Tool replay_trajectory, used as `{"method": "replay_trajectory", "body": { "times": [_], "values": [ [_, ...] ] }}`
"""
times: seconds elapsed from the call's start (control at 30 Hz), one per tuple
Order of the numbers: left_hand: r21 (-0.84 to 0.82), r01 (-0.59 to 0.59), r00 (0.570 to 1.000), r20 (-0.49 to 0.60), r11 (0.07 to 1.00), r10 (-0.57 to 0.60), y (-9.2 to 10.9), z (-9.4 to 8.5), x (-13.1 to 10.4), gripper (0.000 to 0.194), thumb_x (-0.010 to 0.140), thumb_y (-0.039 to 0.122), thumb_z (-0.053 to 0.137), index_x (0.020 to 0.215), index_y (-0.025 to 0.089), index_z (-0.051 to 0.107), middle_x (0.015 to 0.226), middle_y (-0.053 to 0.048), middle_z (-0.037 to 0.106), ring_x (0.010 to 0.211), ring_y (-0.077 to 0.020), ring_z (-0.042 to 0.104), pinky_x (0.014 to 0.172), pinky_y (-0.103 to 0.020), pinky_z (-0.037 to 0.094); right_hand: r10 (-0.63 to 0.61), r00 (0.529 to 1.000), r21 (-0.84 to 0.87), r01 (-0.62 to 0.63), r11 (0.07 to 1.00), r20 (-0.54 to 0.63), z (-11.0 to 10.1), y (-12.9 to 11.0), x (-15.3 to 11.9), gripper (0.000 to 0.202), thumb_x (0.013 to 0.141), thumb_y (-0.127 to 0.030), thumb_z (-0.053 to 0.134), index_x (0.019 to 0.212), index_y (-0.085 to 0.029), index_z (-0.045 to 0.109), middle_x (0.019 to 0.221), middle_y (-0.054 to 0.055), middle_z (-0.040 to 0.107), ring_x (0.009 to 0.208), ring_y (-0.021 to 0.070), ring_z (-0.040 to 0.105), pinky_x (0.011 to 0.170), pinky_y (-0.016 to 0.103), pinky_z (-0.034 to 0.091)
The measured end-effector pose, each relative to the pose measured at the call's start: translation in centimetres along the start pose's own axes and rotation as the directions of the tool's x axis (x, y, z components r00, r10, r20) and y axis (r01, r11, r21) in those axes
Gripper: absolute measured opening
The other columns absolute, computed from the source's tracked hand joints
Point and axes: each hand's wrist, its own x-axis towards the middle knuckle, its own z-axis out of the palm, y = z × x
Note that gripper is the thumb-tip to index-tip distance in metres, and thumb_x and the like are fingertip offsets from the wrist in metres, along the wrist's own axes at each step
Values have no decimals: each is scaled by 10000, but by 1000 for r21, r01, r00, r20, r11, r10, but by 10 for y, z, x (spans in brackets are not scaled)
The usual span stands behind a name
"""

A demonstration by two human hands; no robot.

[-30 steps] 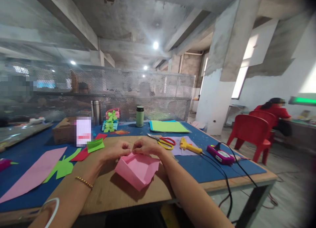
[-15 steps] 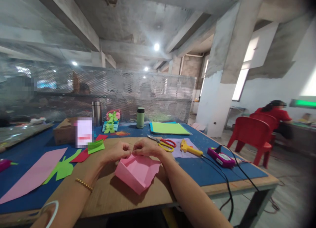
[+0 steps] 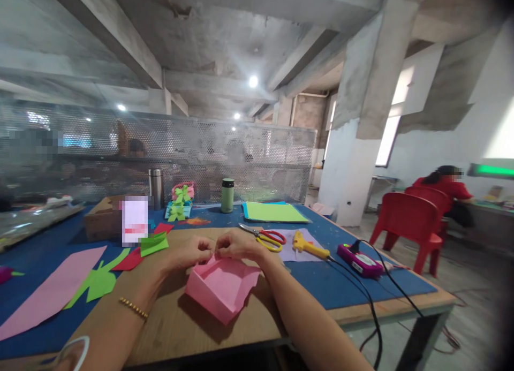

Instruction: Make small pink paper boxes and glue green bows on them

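A pink paper piece [image 3: 225,288], folded into a shallow open box-like shape, is over the brown board [image 3: 168,328] in front of me. My left hand [image 3: 201,251] pinches its far edge from the left, fingers closed. Close beside it, my right hand [image 3: 233,245] is closed on the same far edge. The fingertips of both hands nearly meet there. Scissors [image 3: 267,238] with red and yellow handles lie just beyond my right hand.
A yellow glue gun [image 3: 309,246] lies on pale purple paper, its cord running to a purple device [image 3: 359,259]. Green sheets [image 3: 275,212], a green bottle [image 3: 227,195] and a steel flask [image 3: 156,188] stand farther back. Pink paper [image 3: 56,285] and green cutouts [image 3: 98,280] lie left.
The camera view has shifted slightly, so the table sits a little lower. Both hands keep their pinch on the pink paper, with hardly any visible movement.
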Motion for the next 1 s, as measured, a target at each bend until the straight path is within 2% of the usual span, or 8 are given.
{"method": "replay_trajectory", "body": {
  "times": [0.17,0.4,0.53,0.7,0.83,1.0],
  "values": [
    [-9,18,1000,23,1000,-17,1,1,-1,201,664,335,652,645,178,529,598,31,468,557,-108,370,536,-252,256,-6,1000,-13,6,1000,-12,-1,-3,-2,144,783,-157,636,856,-155,760,646,-56,578,573,69,456,506,184,295],
    [-26,-25,997,71,999,26,-1,-1,0,336,667,416,714,595,187,480,594,43,391,567,-105,319,547,-267,219,-8,1000,-10,8,1000,-9,0,-1,-1,161,793,-208,634,887,-176,761,662,-56,595,582,74,473,515,186,304],
    [-20,-30,997,76,999,31,0,-3,0,293,660,373,664,561,186,461,570,46,371,553,-97,307,539,-257,215,-6,1000,-7,6,1000,17,-1,-4,-2,175,798,-185,604,878,-174,759,642,-58,575,573,73,462,507,187,291],
    [-29,23,999,41,999,-21,2,-3,-5,226,639,356,628,572,183,499,556,40,399,528,-96,326,512,-244,204,-42,998,38,41,998,40,-2,-6,-2,210,808,-172,569,905,-165,755,668,-54,564,591,73,436,530,187,295],
    [-46,30,999,35,999,-28,7,-3,-8,138,594,275,628,568,170,541,563,34,436,548,-99,364,508,-235,235,-73,995,62,69,996,71,0,-2,4,189,757,-151,559,821,-147,736,654,-44,550,592,85,432,526,200,284],
    [-99,48,997,73,994,-41,4,-3,-8,112,631,267,613,594,166,578,551,27,465,498,-97,392,475,-236,264,-98,990,96,88,991,102,3,5,9,152,724,-170,555,762,-153,702,659,-34,555,606,98,451,535,207,295]
  ]
}}
